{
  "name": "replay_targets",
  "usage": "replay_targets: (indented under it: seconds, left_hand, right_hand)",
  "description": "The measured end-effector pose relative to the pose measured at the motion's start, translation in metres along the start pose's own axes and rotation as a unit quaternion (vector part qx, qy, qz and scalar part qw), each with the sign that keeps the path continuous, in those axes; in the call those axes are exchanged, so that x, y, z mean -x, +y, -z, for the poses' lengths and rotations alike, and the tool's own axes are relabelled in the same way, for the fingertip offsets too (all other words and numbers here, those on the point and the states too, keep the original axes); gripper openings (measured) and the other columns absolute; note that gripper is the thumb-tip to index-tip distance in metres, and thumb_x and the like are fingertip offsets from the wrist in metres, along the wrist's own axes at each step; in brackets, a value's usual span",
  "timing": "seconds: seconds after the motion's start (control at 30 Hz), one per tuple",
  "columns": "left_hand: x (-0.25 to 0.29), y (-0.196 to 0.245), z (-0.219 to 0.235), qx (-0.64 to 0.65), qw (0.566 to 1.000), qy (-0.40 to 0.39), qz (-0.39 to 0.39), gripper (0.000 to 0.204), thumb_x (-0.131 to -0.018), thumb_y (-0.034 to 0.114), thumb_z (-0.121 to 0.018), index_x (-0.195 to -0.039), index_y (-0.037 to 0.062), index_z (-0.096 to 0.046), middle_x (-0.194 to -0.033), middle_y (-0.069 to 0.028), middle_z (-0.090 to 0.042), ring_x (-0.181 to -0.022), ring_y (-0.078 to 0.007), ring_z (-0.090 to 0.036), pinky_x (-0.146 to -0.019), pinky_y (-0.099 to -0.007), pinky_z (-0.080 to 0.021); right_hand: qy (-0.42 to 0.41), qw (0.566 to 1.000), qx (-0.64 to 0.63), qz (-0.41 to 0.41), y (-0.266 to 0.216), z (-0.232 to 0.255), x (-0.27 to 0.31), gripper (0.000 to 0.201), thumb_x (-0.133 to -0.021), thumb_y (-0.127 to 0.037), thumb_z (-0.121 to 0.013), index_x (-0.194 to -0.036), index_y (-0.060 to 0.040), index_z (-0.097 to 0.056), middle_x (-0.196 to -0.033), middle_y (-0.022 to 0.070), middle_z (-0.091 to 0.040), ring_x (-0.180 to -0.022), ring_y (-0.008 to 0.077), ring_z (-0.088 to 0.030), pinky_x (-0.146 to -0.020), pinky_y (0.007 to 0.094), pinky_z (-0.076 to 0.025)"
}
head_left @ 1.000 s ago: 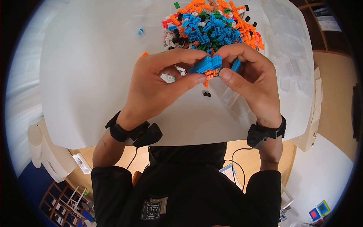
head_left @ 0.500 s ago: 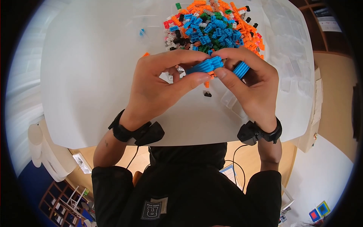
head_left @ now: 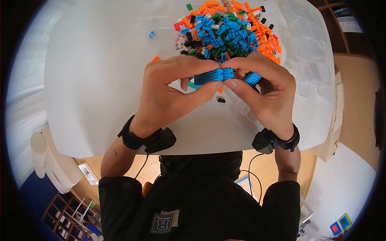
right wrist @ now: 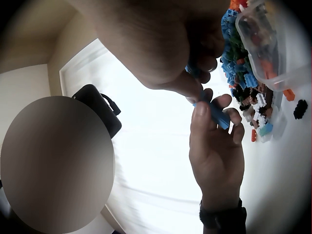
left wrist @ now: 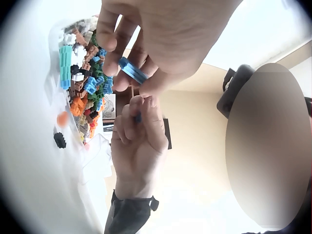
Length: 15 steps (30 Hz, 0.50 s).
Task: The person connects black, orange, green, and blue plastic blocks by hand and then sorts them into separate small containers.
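Between thumb and index finger, the left hand [head_left: 165, 92] pinches a stack of joined blue bricks [head_left: 209, 76]; the same stack [left wrist: 132, 71] shows in the left wrist view. Thumb and index finger of the right hand [head_left: 267, 86] pinch the stack's right end, with the fingertips of both hands nearly meeting. A second blue piece [head_left: 252, 78] lies within the right hand's curled fingers. Behind the hands is a heap of small bricks [head_left: 229, 34], mostly blue, orange and green.
Clear plastic trays [head_left: 303, 60] stand at the right of the white table [head_left: 92, 100]. A clear container [right wrist: 258, 44] lies beside the heap. A black brick [head_left: 220, 99], an orange brick [head_left: 155, 58] and a small blue piece [head_left: 151, 35] lie apart from the heap.
The stack between the hands has turned to lie more level, and both hands have shifted slightly downward in the head view. The second blue piece shows more within the right hand than a second ago.
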<state>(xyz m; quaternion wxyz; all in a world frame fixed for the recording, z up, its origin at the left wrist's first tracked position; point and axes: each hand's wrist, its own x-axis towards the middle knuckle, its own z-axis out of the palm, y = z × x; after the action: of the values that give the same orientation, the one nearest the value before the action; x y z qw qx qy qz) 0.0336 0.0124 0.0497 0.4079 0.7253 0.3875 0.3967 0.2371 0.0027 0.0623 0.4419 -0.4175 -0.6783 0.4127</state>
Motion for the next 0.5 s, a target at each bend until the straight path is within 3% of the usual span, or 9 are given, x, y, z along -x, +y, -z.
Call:
replay_targets:
  seconds: [0.2, 0.43, 0.5]
  left_hand:
    - [-0.0003, 0.0017, -0.0045, -0.003, 1.0, 0.018, -0.008, 0.028, -0.068, -0.002, -0.072, -0.096, 0.0017, -0.071, -0.077, -0.0047, -0.068, -0.057, -0.0089, -0.05, -0.052, -0.0211, -0.037]
    - [0.0006, -0.0008, -0.002, -0.019, 1.0, 0.012, -0.006, 0.028, -0.068, -0.003, -0.071, -0.095, 0.0026, -0.071, -0.076, -0.0042, -0.068, -0.057, -0.0086, -0.049, -0.051, -0.0211, -0.036]
    - [0.0008, -0.0013, -0.0002, 0.009, 1.0, -0.004, 0.027, 0.028, -0.069, -0.003, -0.071, -0.096, 0.0018, -0.071, -0.078, -0.0053, -0.068, -0.057, -0.0086, -0.05, -0.053, -0.021, -0.037]
  right_hand:
    - [0.007, 0.999, 0.002, 0.031, 0.0012, -0.0014, 0.0013, 0.03, -0.071, 0.008, -0.071, -0.098, -0.0051, -0.069, -0.07, 0.0041, -0.057, -0.059, 0.0109, -0.054, -0.051, 0.0224, -0.042]
    - [0.005, 1.0, -0.026, -0.011, -0.0038, 0.0016, 0.0014, 0.028, -0.073, 0.009, -0.07, -0.099, -0.0037, -0.069, -0.072, 0.0037, -0.056, -0.061, 0.0096, -0.054, -0.053, 0.0211, -0.043]
    - [0.001, 0.999, -0.046, -0.018, -0.0041, 0.0043, 0.0017, 0.027, -0.074, 0.009, -0.069, -0.099, -0.003, -0.068, -0.074, 0.0037, -0.056, -0.062, 0.0092, -0.054, -0.054, 0.0211, -0.043]
